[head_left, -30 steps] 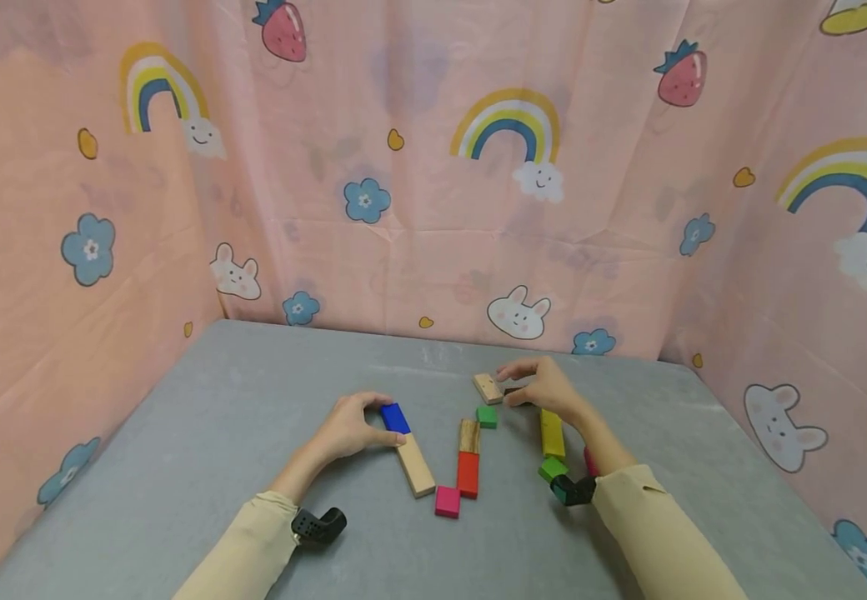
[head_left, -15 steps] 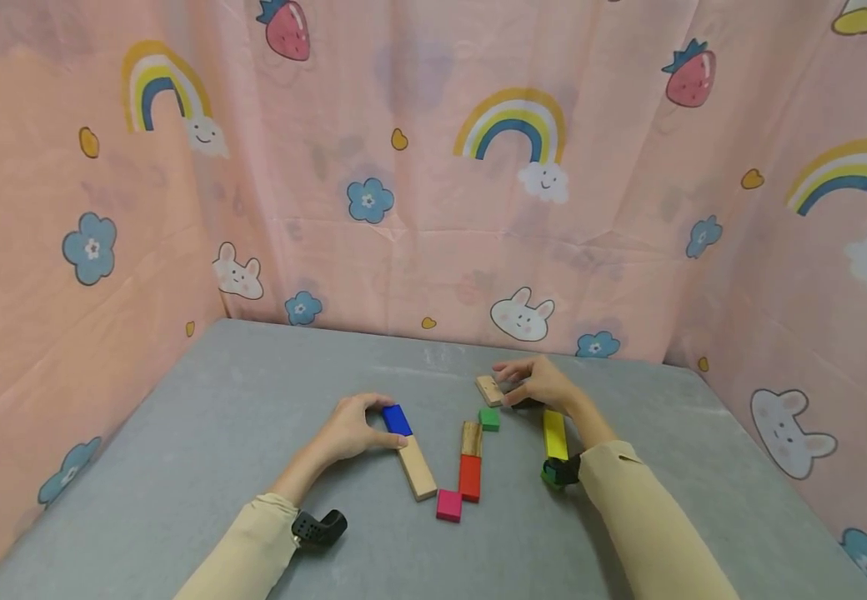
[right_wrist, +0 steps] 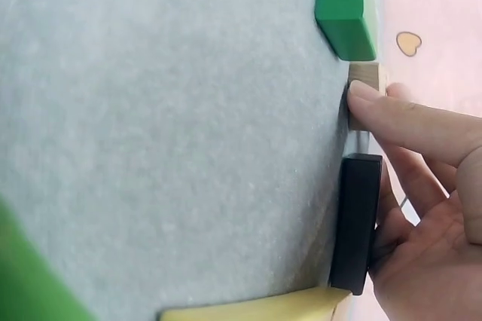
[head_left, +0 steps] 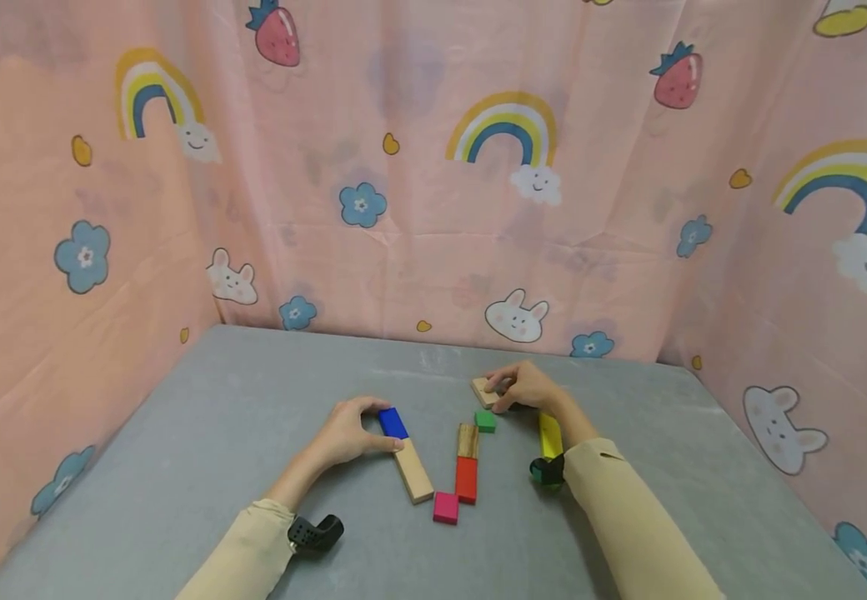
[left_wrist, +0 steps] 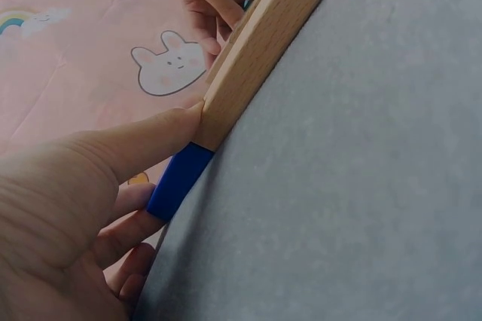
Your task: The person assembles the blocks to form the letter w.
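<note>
My left hand (head_left: 347, 433) rests at a blue block (head_left: 393, 422) and a long plain wooden block (head_left: 413, 473) set end to end. In the left wrist view the thumb presses the plain block's side near the joint, with fingers curled at the blue block's far end. At the back, my right hand (head_left: 531, 392) pinches a plain wooden block (head_left: 482, 392) lying on the table. Its thumb is on that block's near side in the right wrist view. A black block (right_wrist: 355, 223) lies under the right palm, hidden in the head view. A green block (head_left: 485, 421) sits just nearer.
A brown-grained block (head_left: 468, 440), a red block (head_left: 466, 480) and a pink block (head_left: 445, 507) run down the middle. A yellow block (head_left: 550, 435) lies under the right forearm. A patterned curtain (head_left: 418, 267) borders the grey table (head_left: 268, 367).
My right hand has moved slightly left from over the black block, and its fingers now meet the plain wooden block. The left hand stays at its blocks.
</note>
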